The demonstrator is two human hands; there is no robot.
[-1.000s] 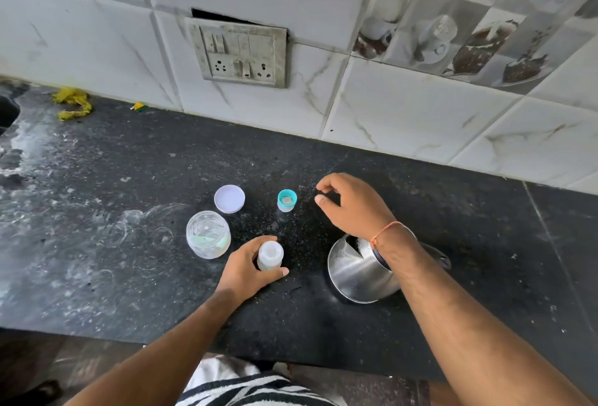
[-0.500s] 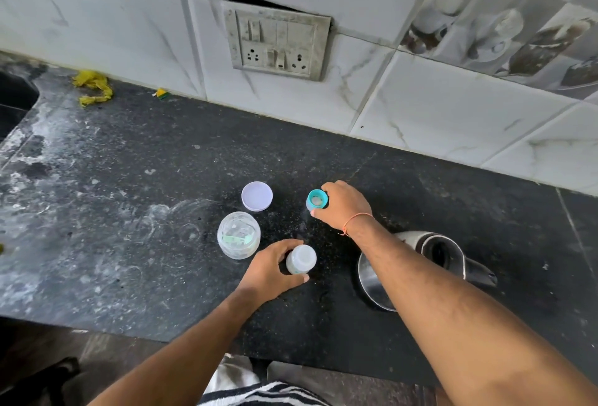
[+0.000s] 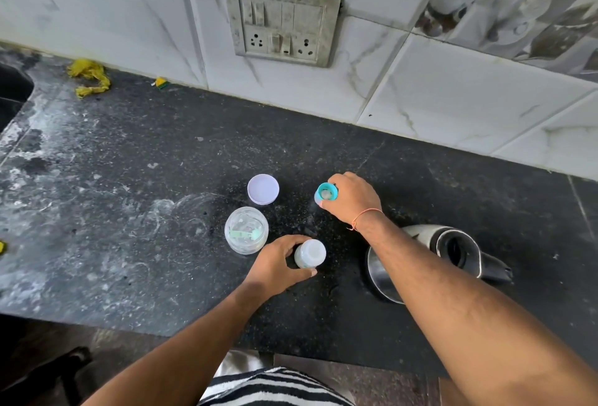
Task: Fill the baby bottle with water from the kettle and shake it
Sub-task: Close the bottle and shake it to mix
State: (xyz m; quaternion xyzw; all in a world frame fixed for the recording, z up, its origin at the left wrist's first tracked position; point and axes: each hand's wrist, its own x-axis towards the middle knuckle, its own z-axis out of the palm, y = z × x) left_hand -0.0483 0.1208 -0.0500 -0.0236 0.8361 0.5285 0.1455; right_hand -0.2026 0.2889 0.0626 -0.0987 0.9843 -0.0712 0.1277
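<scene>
The baby bottle stands upright on the black counter, open at the top, with the left hand curled round its side to steady it. Just past the bottle, toward the wall, the right hand pinches the teal cap between thumb and fingertips; whether the cap has left the counter is hard to tell from above. The kettle sits to the right of the bottle, partly hidden under the right forearm, with neither hand on it. To the left of the bottle stands a clear jar, and beyond that a white lid lies flat.

The bottle looks pale and cloudy inside, so the filling seems done, though the water level cannot be read from this angle. The step in hand appears to be closing up. Next, the cap needs carrying back over the bottle's mouth, setting square on the thread and twisting tight while the left hand keeps the bottle from turning. Only a firm seal makes shaking safe.
</scene>
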